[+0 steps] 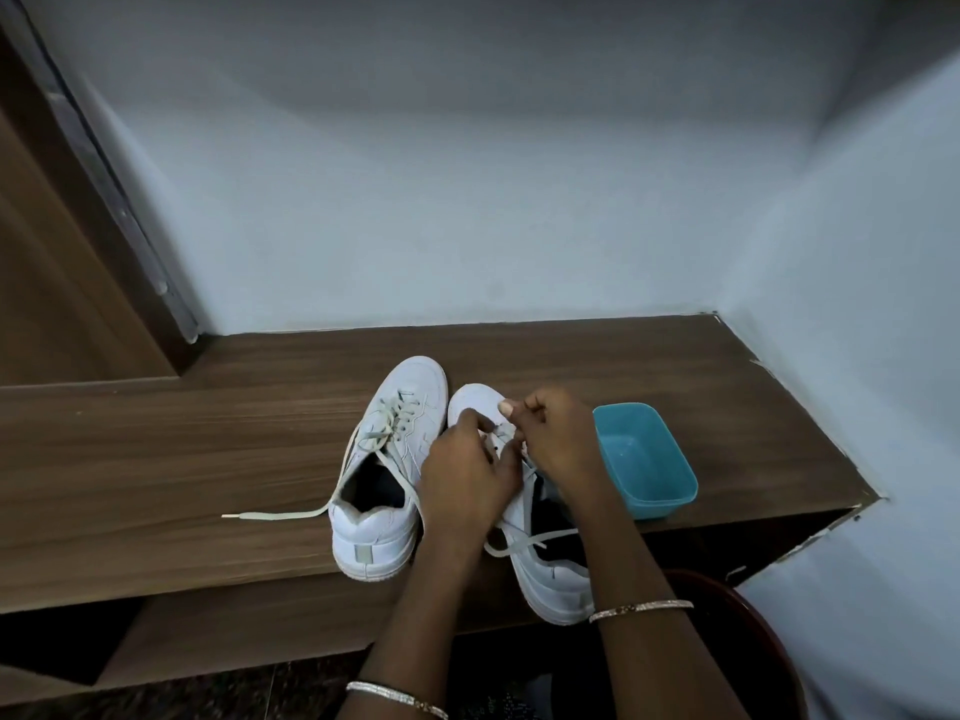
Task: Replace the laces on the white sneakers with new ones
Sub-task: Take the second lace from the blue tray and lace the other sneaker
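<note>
Pinching point: left hand [462,478] and right hand [558,441] meet over the upper eyelets of the right-side white low-top sneaker [474,402], fingertips nearly touching.
Left hand grip: thumb and forefinger are closed on the off-white flat lace [543,537] at the eyelets, and the other fingers curl over the tongue.
Right hand grip: fingers curl round the same lace just right of the left hand's pinch, with the thumb raised.
Lace below the grip: its ends trail toward the person and cross over the dark shoe opening.
Sneaker under the grip: its toe points away and its heel sits at the near edge of the brown wood-grain shelf [156,459].
Left of the grip: left-side white low-top sneaker [382,535] stands just beside the first, laced through its eyelets. Its loose off-white lace end [275,516] runs left across the shelf.
Heel tab: small grey patch [363,554] on that sneaker's heel; any marking on it is too small to read.
Right of the grip: teal rectangular plastic tub [649,459] stands near the worked sneaker, open side up.
Wrists: a thin metal bangle [641,609] circles each one.
Beyond the grip: pale blue-grey wall [467,200].
</note>
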`<action>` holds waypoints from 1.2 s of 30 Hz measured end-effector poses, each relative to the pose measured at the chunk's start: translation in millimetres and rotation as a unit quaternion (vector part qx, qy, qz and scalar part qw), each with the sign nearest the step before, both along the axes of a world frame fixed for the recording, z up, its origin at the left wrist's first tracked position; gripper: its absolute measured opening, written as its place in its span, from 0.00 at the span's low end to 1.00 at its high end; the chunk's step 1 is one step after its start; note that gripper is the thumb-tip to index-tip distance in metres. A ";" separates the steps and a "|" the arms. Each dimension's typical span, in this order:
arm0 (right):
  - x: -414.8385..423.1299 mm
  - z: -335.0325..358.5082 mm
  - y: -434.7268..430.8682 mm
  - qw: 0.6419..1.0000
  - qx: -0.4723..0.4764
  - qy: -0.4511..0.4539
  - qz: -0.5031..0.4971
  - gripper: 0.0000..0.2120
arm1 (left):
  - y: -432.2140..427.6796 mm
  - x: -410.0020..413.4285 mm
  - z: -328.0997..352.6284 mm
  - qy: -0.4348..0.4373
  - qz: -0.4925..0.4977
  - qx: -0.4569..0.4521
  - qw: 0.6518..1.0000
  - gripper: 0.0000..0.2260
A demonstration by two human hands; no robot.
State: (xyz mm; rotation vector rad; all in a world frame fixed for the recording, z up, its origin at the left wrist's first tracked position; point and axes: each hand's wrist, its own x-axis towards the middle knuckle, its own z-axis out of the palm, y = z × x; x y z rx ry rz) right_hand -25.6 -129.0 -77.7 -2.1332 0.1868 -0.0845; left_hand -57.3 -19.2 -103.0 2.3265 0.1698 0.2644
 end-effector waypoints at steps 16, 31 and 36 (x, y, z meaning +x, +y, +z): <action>-5.9 1.2 -19.5 0.997 0.023 0.063 0.043 0.08 | 24.1 10.9 0.2 0.240 -0.019 -0.355 0.903 0.23; -0.4 -4.1 -20.9 0.995 -0.013 0.008 0.095 0.09 | 27.1 7.9 -16.0 0.132 -0.023 -0.302 0.944 0.03; 0.7 -4.7 -18.8 0.993 -0.023 0.004 0.120 0.10 | 26.5 6.5 -15.0 0.119 -0.024 -0.290 0.949 0.03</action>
